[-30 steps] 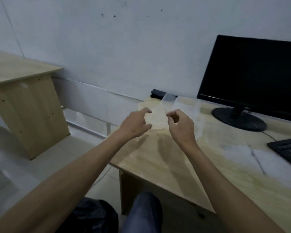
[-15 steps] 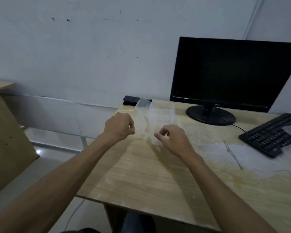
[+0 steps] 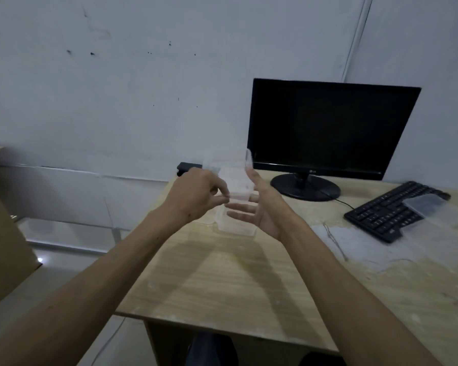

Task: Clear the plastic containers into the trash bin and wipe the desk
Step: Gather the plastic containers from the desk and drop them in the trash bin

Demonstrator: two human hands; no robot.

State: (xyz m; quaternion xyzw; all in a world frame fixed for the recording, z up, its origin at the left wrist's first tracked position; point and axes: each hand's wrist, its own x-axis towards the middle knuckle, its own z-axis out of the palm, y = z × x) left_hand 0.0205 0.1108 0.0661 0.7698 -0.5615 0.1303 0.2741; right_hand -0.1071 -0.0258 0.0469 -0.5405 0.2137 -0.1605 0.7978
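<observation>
1. Two hands meet over the desk: left hand pinches a clear plastic container; right hand spreads open beside it.
2. Thin walls may slip from that pinch.
3. Another container, on the keyboard far right of both hands, risks being overlooked.

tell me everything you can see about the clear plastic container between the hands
The clear plastic container is see-through, thin-walled and roughly box-shaped, with a rim along its lower edge. It looks empty, though blur hides fine detail. It is at the desk's far left part, in front of the monitor; whether its base rests on the wood cannot be told. The left hand pinches an upper edge; the right hand lies open against its side, fingers straight. More clear plastic rises behind it.
</observation>
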